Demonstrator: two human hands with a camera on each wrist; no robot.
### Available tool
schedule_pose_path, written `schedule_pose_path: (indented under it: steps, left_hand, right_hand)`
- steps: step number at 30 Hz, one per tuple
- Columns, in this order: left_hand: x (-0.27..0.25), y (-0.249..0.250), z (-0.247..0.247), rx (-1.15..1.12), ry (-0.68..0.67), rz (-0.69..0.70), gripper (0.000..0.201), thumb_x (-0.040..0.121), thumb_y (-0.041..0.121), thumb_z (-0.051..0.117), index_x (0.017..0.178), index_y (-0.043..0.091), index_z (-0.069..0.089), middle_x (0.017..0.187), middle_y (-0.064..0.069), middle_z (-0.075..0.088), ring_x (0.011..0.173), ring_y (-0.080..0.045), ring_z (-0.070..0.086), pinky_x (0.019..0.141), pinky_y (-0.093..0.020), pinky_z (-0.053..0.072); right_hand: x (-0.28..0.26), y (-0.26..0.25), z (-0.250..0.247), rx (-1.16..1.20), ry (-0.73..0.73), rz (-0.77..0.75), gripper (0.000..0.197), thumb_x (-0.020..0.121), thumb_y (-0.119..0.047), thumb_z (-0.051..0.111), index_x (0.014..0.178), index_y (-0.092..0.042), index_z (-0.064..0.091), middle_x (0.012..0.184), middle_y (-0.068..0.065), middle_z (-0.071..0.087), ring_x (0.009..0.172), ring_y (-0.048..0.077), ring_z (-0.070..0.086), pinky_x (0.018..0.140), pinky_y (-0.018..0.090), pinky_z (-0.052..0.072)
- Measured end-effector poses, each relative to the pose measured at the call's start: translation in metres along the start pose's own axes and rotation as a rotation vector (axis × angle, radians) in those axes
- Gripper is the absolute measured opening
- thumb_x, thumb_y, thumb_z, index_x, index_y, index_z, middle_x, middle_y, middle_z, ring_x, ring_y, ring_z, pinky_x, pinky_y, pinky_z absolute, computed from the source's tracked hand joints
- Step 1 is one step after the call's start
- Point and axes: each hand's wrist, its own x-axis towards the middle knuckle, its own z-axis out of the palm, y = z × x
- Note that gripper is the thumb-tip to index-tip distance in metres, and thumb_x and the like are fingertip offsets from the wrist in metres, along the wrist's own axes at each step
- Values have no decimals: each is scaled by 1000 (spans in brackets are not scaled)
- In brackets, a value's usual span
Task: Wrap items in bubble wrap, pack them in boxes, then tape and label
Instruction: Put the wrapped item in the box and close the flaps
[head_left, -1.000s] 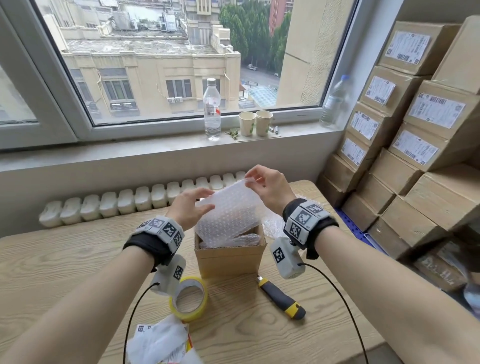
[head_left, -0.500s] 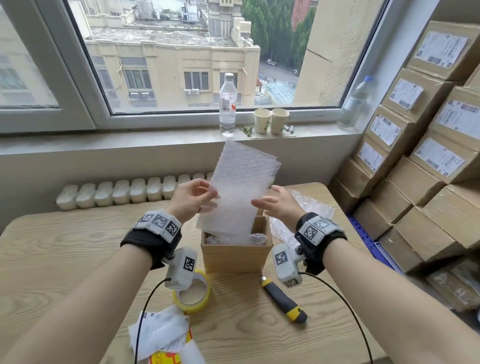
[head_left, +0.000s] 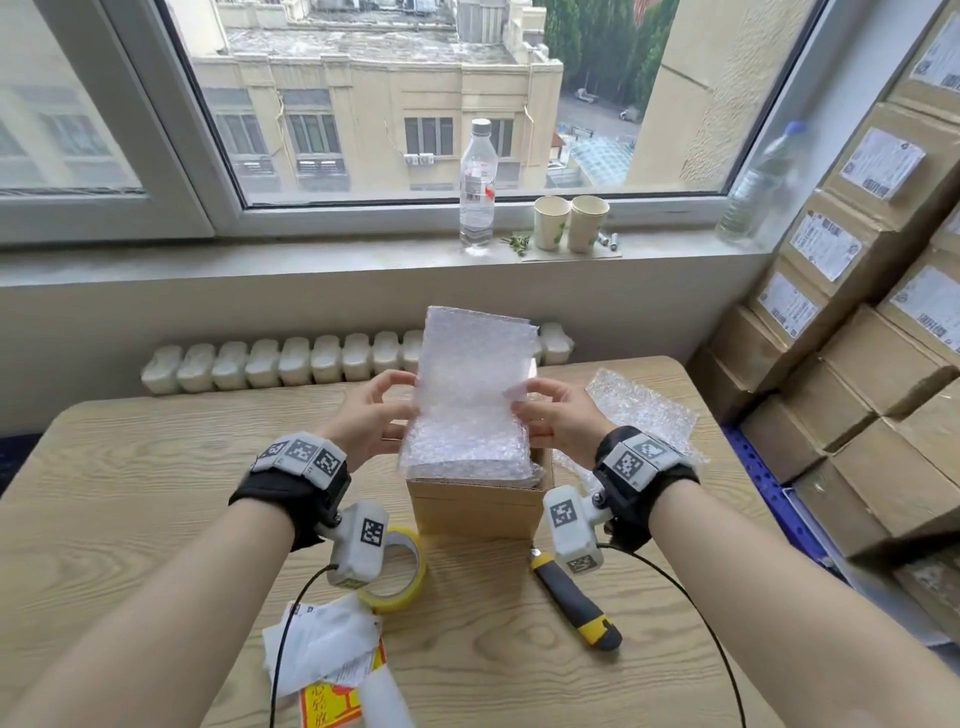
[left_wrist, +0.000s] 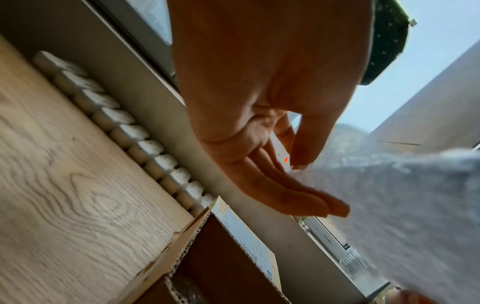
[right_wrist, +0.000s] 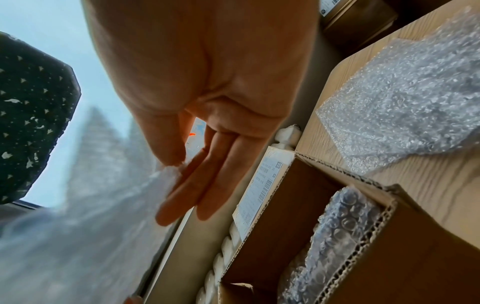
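Observation:
A clear bubble wrap sheet (head_left: 472, 384) stands upright over the open cardboard box (head_left: 475, 506) on the wooden table (head_left: 130, 467). Its lower half bends toward me and covers the box opening. My left hand (head_left: 387, 410) pinches the sheet's left edge between thumb and fingers (left_wrist: 301, 164). My right hand (head_left: 537, 415) pinches the right edge in the same way (right_wrist: 179, 164). In the right wrist view a bubble-wrapped item (right_wrist: 337, 236) lies inside the box (right_wrist: 389, 257). The box's printed label (left_wrist: 249, 240) faces the wall.
A yellow tape roll (head_left: 402, 577) lies left of the box, a yellow and grey utility knife (head_left: 576, 603) to its right, label sheets (head_left: 322, 654) near me. A spare bubble wrap piece (head_left: 641, 410) lies at the table's right. Stacked labelled cartons (head_left: 857, 364) fill the right side.
The sheet went from lying over the box to standing upright. My right hand let go of its top and both hands now pinch its side edges at mid height.

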Motion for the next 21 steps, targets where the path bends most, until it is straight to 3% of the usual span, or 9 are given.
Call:
schedule_pose_path:
  steps: [3, 7, 9, 11, 13, 15, 17, 20, 21]
  left_hand:
    - [1, -2, 3, -34, -50, -34, 22, 88, -5, 56, 93, 16, 57, 76, -9, 68, 52, -19, 62, 48, -28, 53]
    - [4, -3, 4, 0, -71, -52, 20, 89, -5, 48, 82, 11, 57, 75, -6, 63, 59, -19, 60, 52, -27, 53]
    - [5, -3, 5, 19, -71, -60, 13, 90, 4, 51, 82, 11, 58, 77, -4, 61, 64, -20, 60, 56, -28, 52]
    - [7, -4, 7, 57, -64, -54, 5, 86, 16, 63, 83, 12, 60, 80, -2, 64, 68, -20, 61, 61, -30, 54]
    - [9, -7, 8, 104, -36, -33, 13, 78, 11, 71, 85, 11, 60, 81, -2, 66, 73, -19, 62, 67, -33, 56]
    - [10, -9, 9, 107, -2, -8, 21, 74, 2, 73, 89, 9, 59, 86, -5, 65, 82, -22, 63, 76, -39, 56]
    - [12, -10, 10, 80, 34, 5, 27, 71, -1, 74, 92, 7, 59, 99, -11, 63, 92, -26, 64, 85, -45, 54]
    - [14, -14, 11, 52, 66, 35, 34, 73, 0, 73, 99, 10, 56, 108, -14, 62, 95, -28, 66, 84, -44, 55]
    - [14, -16, 12, 54, 84, 49, 35, 75, 3, 73, 104, 13, 55, 107, -13, 62, 96, -27, 66, 84, -43, 55]
  right_hand:
    - [4, 2, -4, 24, 8, 33, 19, 86, 4, 58, 104, 0, 62, 80, 8, 67, 54, 11, 64, 48, 21, 51]
    - [2, -2, -8, 60, 5, 82, 23, 88, 12, 48, 83, -3, 64, 83, 10, 68, 63, 17, 68, 50, 21, 53]
    - [3, -3, -10, 22, -35, 103, 24, 88, 8, 42, 87, 0, 65, 87, 11, 62, 72, 19, 63, 57, 24, 55]
    - [4, -3, -11, -34, -65, 129, 18, 90, -5, 46, 90, -2, 64, 84, 6, 53, 74, 15, 53, 64, 27, 54]
    - [5, -5, -8, -79, -56, 152, 14, 92, -20, 54, 97, -8, 60, 97, 4, 51, 84, 14, 51, 68, 30, 53]
    - [7, -4, -7, -117, -49, 167, 37, 87, -26, 63, 118, -11, 50, 118, 4, 47, 102, 18, 49, 69, 33, 54]
    - [10, -1, -9, -166, -87, 212, 61, 83, -23, 69, 133, -10, 37, 126, 5, 43, 110, 21, 48, 71, 36, 54]
    - [13, 5, -11, -237, -113, 237, 41, 80, -12, 71, 114, -9, 49, 110, 8, 53, 100, 21, 58, 83, 44, 55]
    - [14, 6, -12, -243, -91, 232, 45, 79, -10, 71, 119, -4, 51, 114, 10, 55, 102, 22, 59, 82, 42, 55]
